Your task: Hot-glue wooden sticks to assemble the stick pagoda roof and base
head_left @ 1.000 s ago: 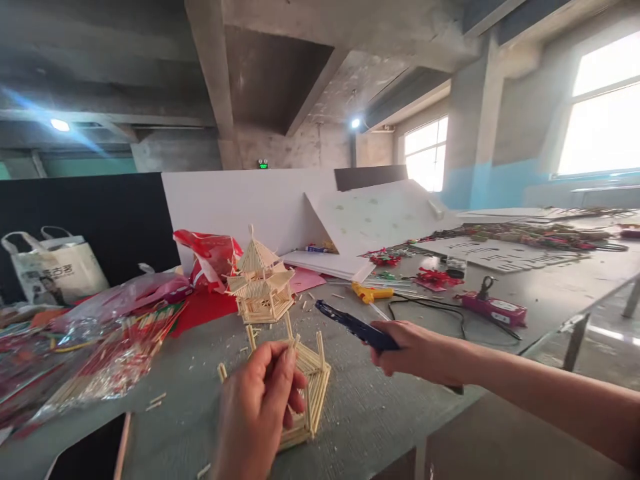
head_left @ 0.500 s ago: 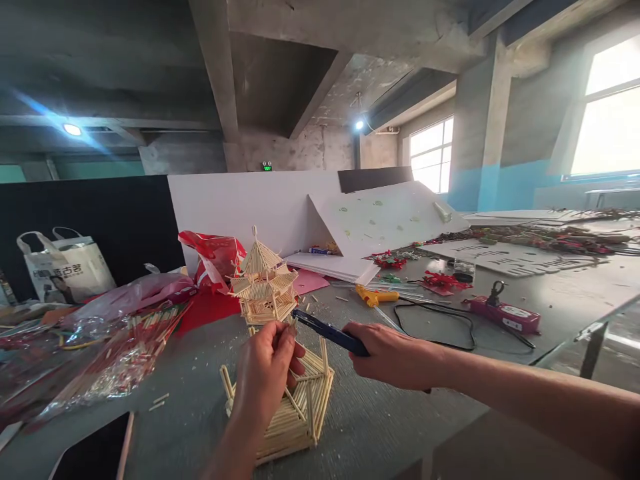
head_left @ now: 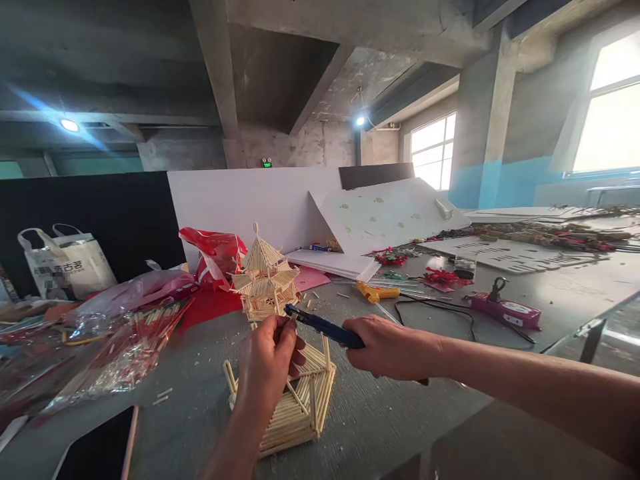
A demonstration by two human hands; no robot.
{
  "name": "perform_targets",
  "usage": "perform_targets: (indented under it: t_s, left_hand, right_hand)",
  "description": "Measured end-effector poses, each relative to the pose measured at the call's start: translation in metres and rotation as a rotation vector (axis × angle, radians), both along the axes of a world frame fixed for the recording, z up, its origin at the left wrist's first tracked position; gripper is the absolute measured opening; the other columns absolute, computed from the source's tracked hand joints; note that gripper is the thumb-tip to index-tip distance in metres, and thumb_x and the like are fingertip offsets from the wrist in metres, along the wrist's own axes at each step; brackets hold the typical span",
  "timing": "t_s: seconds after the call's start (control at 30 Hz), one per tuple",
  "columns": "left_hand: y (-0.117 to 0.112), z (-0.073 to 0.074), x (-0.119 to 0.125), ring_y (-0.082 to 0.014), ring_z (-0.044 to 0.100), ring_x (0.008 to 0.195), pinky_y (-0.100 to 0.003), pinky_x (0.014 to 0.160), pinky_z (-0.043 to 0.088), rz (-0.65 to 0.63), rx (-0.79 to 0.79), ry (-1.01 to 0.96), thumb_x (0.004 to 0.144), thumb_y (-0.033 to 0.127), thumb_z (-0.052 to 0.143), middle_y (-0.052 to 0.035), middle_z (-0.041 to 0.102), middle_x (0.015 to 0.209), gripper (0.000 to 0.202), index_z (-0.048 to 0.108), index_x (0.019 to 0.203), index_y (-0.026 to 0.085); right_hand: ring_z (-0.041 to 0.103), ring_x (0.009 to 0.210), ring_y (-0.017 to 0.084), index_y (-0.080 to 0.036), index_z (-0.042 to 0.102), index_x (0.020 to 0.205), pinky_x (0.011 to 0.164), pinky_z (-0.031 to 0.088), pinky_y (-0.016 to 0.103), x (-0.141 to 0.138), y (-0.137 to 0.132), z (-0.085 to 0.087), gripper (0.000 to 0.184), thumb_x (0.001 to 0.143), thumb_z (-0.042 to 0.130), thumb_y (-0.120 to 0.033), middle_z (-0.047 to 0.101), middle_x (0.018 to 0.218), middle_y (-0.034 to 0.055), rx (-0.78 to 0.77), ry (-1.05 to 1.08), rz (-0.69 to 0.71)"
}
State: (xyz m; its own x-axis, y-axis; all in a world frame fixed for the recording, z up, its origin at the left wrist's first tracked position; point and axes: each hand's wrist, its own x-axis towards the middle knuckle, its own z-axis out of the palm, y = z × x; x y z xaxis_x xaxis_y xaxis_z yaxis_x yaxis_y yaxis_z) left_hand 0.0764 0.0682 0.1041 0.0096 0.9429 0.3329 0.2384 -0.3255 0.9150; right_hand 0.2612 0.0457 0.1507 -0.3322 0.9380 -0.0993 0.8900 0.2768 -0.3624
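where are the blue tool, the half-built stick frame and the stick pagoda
blue tool [head_left: 323, 327], head view, on its shaft
half-built stick frame [head_left: 307, 403], head view, on its right side wall
stick pagoda [head_left: 263, 255], head view, on its upper roof

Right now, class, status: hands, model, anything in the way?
Left hand pinched at frame top. Right hand grips glue gun, tip at left fingertips. Tower stands close behind frame.
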Motion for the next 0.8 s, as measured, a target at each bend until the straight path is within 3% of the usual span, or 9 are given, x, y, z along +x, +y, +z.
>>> perform_targets:
  t_s: [0.33,0.8]
  left_hand:
    - [-0.0009,0.0060,-0.0006,-0.0081,0.055,0.038,-0.016,0.033,0.043,0.033,0.014,0.012,0.077,0.033,0.049,0.0033,0.059,0.053,0.019,0.052,0.070,0.016]
    - [0.0045,0.0063,-0.0024,-0.0122,0.060,0.044,-0.021,0.038,0.047,0.092,0.086,0.085,0.079,0.035,0.046,0.0024,0.060,0.056,0.019,0.051,0.073,0.018]
  right_hand:
    - [0.049,0.045,0.010,-0.018,0.044,0.070,0.040,0.032,0.020,-0.0015,0.0026,0.0016,0.010,0.070,0.040,-0.027,0.055,0.055,0.0011,-0.047,0.046,-0.019]
    - [0.049,0.045,0.011,-0.015,0.050,0.075,0.040,0.034,0.020,-0.0006,0.0062,0.0097,0.014,0.070,0.043,-0.026,0.057,0.054,0.0025,-0.072,0.049,-0.001]
